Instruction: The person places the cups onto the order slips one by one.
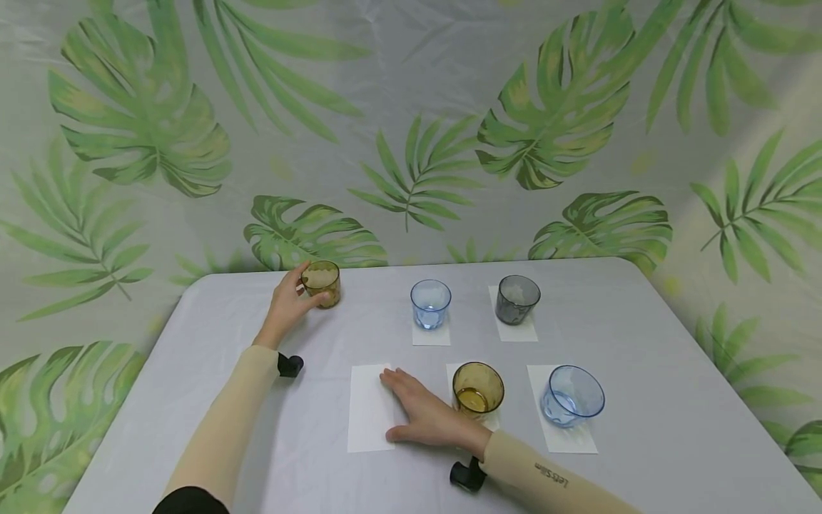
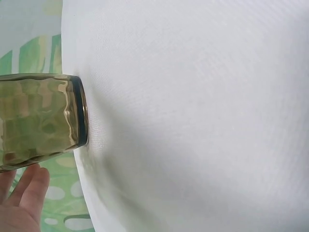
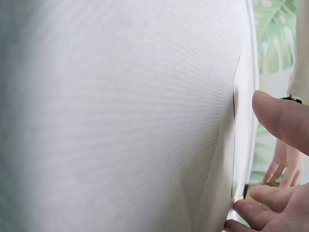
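Note:
At the back left of the table, my left hand (image 1: 285, 305) grips an amber glass (image 1: 329, 293) between thumb and fingers. The same amber glass (image 2: 41, 116) appears sideways in the left wrist view, its base close to the white cloth; whether it touches is hard to tell. My right hand (image 1: 433, 415) is over the right edge of a white paper card (image 1: 368, 410), its fingers straight and thumb spread, holding nothing. Just behind the right wrist, a second amber glass (image 1: 478, 385) stands on another card, which is partly hidden.
A blue glass (image 1: 431, 307) and a grey glass (image 1: 516, 303) stand on cards in the back row. A wider blue glass (image 1: 570, 400) is on a card at the front right. Behind the white-covered table (image 1: 674, 414) hangs a leaf-patterned cloth (image 1: 424, 86).

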The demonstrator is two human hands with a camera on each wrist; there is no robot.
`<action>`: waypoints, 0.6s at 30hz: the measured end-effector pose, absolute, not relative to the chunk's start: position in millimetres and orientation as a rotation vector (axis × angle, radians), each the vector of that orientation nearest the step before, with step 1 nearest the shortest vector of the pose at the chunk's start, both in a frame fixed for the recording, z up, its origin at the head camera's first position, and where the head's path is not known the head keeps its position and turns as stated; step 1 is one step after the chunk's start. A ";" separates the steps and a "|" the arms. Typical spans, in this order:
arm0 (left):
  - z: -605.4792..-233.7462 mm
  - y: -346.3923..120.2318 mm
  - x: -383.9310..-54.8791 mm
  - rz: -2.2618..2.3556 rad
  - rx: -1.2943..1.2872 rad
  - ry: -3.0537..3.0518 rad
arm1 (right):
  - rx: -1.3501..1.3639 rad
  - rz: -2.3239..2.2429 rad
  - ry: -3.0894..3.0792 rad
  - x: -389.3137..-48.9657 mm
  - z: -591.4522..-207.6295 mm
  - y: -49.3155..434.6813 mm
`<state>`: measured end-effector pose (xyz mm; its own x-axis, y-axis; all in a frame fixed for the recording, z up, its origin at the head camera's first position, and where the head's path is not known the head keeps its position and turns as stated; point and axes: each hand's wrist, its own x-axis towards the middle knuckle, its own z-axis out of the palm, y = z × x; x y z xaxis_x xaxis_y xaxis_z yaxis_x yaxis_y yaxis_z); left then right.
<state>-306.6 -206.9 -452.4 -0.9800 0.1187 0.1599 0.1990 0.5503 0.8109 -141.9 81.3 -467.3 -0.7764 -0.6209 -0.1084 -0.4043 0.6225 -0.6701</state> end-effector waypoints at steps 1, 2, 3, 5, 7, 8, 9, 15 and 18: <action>-452.4 -206.7 -307.0 -1.425 -0.278 -2.688 | -0.829 -0.901 2.526 -142.1 -467.7 81.2; -452.4 -206.5 -307.4 -1.424 -0.275 -2.690 | -0.836 -0.888 2.530 -142.5 -468.2 81.0; -452.3 -206.3 -307.7 -1.423 -0.273 -2.691 | -0.841 -0.873 2.534 -142.7 -468.4 80.9; -452.5 -206.2 -308.3 -1.416 -0.273 -2.694 | -0.855 -0.845 2.543 -143.0 -468.6 80.6; -452.9 -205.8 -309.0 -1.412 -0.269 -2.699 | -0.862 -0.822 2.551 -142.7 -468.6 80.3; -453.1 -205.6 -309.3 -1.409 -0.266 -2.700 | -0.863 -0.814 2.553 -142.5 -468.6 80.2; -453.5 -205.4 -309.7 -1.408 -0.267 -2.699 | -0.864 -0.805 2.558 -142.1 -468.6 80.0; -454.8 -204.2 -310.2 -1.400 -0.276 -2.687 | -0.870 -0.754 2.594 -141.0 -470.8 79.4; -453.8 -203.7 -308.8 -1.395 -0.276 -2.680 | -0.870 -0.739 2.603 -140.9 -471.5 79.5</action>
<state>-308.8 -203.7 -453.8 -0.9777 0.1110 0.1785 0.2099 0.5616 0.8004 -140.9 79.5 -471.5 -0.7724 -0.6247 -0.1145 -0.4714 0.6847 -0.5558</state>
